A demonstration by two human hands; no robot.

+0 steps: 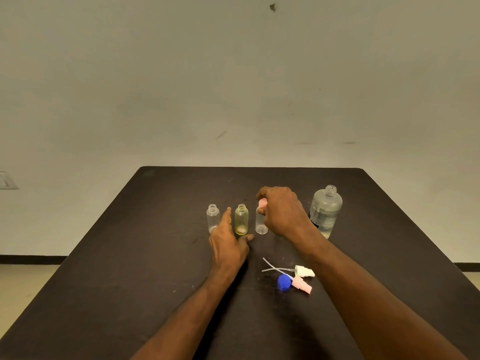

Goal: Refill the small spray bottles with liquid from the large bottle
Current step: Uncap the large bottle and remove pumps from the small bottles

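Three small bottles stand in a row on the dark table (130, 255). The clear left bottle (212, 218) and the yellowish middle bottle (241, 219) are uncapped. My right hand (283, 211) grips the pink spray head (262, 203) on top of the clear right bottle (260, 224). My left hand (228, 242) lies with straight fingers between the left and middle bottles, thumb beside the middle bottle's base. The large clear bottle (326, 211) stands uncapped to the right, partly filled.
Nearer to me lie a white spray head (304, 271) and a pink spray head (302, 285), each with a thin dip tube, and a blue cap (284, 282). A pale wall rises behind the table's far edge.
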